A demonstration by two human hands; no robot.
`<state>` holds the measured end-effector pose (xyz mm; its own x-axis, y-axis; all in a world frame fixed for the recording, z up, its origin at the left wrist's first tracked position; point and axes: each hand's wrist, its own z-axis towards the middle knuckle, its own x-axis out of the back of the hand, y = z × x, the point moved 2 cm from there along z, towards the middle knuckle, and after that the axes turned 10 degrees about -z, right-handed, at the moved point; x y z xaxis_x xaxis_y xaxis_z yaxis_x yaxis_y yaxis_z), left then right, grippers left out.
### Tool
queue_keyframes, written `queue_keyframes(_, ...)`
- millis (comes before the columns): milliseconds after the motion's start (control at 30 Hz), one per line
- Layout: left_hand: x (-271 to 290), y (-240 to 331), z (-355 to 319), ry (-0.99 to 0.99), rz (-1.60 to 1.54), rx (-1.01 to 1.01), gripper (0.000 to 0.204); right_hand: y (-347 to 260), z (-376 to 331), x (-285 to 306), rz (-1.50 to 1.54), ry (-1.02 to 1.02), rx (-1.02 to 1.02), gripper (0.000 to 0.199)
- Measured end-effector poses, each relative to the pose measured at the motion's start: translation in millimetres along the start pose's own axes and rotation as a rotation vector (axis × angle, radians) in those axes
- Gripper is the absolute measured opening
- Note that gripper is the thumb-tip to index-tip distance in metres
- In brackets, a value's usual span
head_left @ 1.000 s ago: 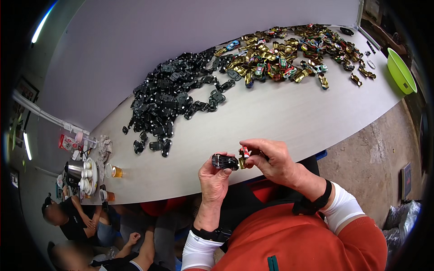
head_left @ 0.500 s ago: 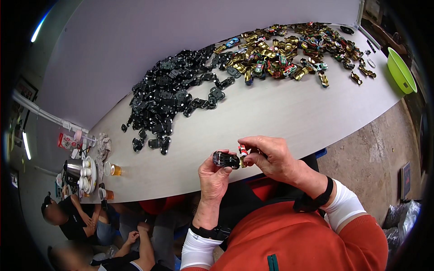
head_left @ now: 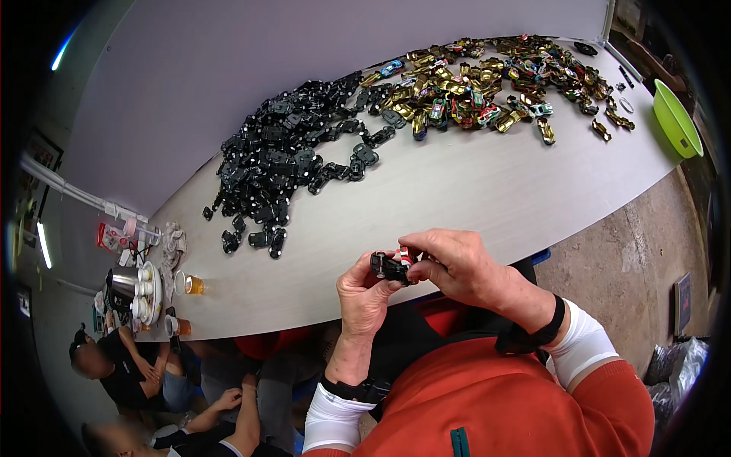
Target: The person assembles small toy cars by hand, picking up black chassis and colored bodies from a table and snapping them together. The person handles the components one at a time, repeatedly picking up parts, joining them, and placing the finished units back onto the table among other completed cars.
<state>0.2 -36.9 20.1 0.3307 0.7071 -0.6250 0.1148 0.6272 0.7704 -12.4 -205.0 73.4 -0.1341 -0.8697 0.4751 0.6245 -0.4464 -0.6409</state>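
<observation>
As I look down through the head camera, the nearest things are two hands raised above the near edge of the counter (head_left: 449, 186); the left hand (head_left: 362, 305) grips a black toy-car base (head_left: 379, 266) between thumb and fingers; the right hand (head_left: 461, 263) pinches a small red-and-white piece (head_left: 404, 257) between thumb and forefinger. From the right hand the base lies just to the left, with the left hand nearer to it; its long axis, foreshortened, seems to run across toward the right fingertips; the piece overlaps its right-hand side, though I cannot tell whether they are joined.

Leftward, white cups (head_left: 143, 283) and an amber drink (head_left: 196, 286) stand toward the left edge; two other people (head_left: 114, 365) are past the near-left corner; a heap of black car parts (head_left: 266, 160) lines the far edge's left half, gold and coloured car bodies (head_left: 472, 87) its right; a green bowl (head_left: 674, 114) is at the right edge; a grey wall (head_left: 343, 38) rises behind.
</observation>
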Motion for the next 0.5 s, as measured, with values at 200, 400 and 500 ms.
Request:
queue_keyframes(200,-13,5,0,-0.056,0.047,-0.027,0.027,-9,4,6,0.008,-0.092,-0.019,0.036)
queue_keyframes(400,-14,5,-3,-0.04,0.062,0.003,0.026,-12,6,7,0.013,-0.128,-0.047,0.034)
queue_keyframes(500,-13,5,-4,-0.046,0.077,0.003,0.027,-13,8,8,0.022,-0.161,-0.072,0.032)
